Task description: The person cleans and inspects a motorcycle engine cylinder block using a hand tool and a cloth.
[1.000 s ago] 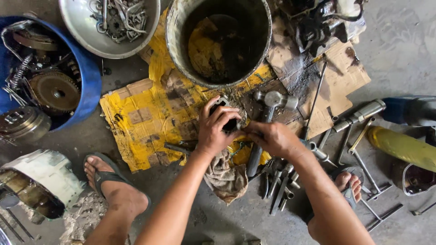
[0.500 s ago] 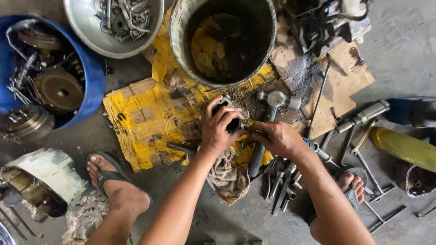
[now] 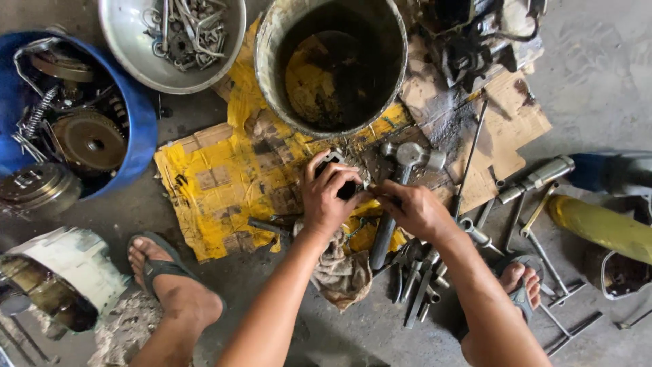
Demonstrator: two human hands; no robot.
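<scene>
Small dark metal part point(image 3: 345, 185): held over yellow cardboard point(image 3: 224, 183), below the dirty bucket point(image 3: 272, 41). Left hand point(image 3: 326, 197): grip closed around the part. Right hand point(image 3: 414, 211): fingertips pinched at the part's right side; what they held could not be told. Hammer point(image 3: 407, 163) lay just beside; rag point(image 3: 343, 272) beneath the wrists; blue tub point(image 3: 139, 129) well apart, left.

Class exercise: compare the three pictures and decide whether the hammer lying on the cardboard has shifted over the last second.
No. The hammer keeps its place just below the bucket's rim, its handle running under the right hand. Only the camera view drifts slightly.
</scene>
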